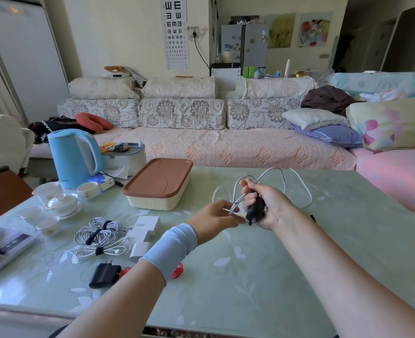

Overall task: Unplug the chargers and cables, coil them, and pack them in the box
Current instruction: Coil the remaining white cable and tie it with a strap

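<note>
Both hands work just right of the closed box: the right hand curls its fingers round a black charger to steady it, while the left hand pinches the grey cable near its plug, likely to pull it free, loops trailing beyond.

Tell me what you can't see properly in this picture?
Head view:
- Cream plastic box with brown lid: shut lid hides its inside.
- Red cable: mostly behind the pale blue sleeve.
- Black plug-in charger: right hand covers where the grey braided cable joins.
- White flat device: cut by left edge.
</note>
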A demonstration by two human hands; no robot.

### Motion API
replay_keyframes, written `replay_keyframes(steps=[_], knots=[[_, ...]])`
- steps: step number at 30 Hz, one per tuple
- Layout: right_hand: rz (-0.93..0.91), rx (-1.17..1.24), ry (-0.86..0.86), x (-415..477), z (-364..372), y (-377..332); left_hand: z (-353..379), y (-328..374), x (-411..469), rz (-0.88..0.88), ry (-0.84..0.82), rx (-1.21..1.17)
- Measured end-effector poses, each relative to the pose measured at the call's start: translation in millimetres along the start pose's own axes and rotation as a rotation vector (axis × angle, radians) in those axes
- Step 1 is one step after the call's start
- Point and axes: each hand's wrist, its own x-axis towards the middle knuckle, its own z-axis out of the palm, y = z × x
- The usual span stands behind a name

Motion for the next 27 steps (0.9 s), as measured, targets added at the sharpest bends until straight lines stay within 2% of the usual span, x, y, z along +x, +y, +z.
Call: replay_keyframes(steps=[4,6,9,12,14,17,20,22,27], knots=[[-0.045,0.108,0.039,7.8,-5.0,-4.8,0.3,5.3,0.9,-0.018,0.050,0.025],[-0.066,0.042,0.090,10.5,-9.8,-9.2,-4.6,6.7,0.0,-0.092,0.023,-0.072],[-0.038,-0.396,0.130,6.9,-14.6,-10.5,-11.7,8.4,0.8,-0.220,0.046,-0.465],[-0.076,-0.866,0.122,-2.4,-10.2,-2.0,-20.2,9.1,4.7,-0.200,0.081,-0.963],[-0.137,-1.010,0.035,-9.5,-2.7,6.8,-23.0,9.9,6.3,-0.161,0.095,-1.192],[-0.143,-1.073,-0.143,-18.8,7.0,15.1,-23.3,7.8,10.9,-0.131,0.142,-1.400],[-0.086,-1.214,-0.354,-26.4,10.9,19.7,-30.0,5.7,15.0,-0.115,0.130,-1.531],[-0.049,-1.256,-0.412,-28.8,11.0,20.8,-34.5,6.4,15.1,-0.125,0.125,-1.581],[-0.025,-1.299,-0.502,-26.4,10.6,13.8,-34.7,16.2,9.1,-0.113,0.257,-1.419]])
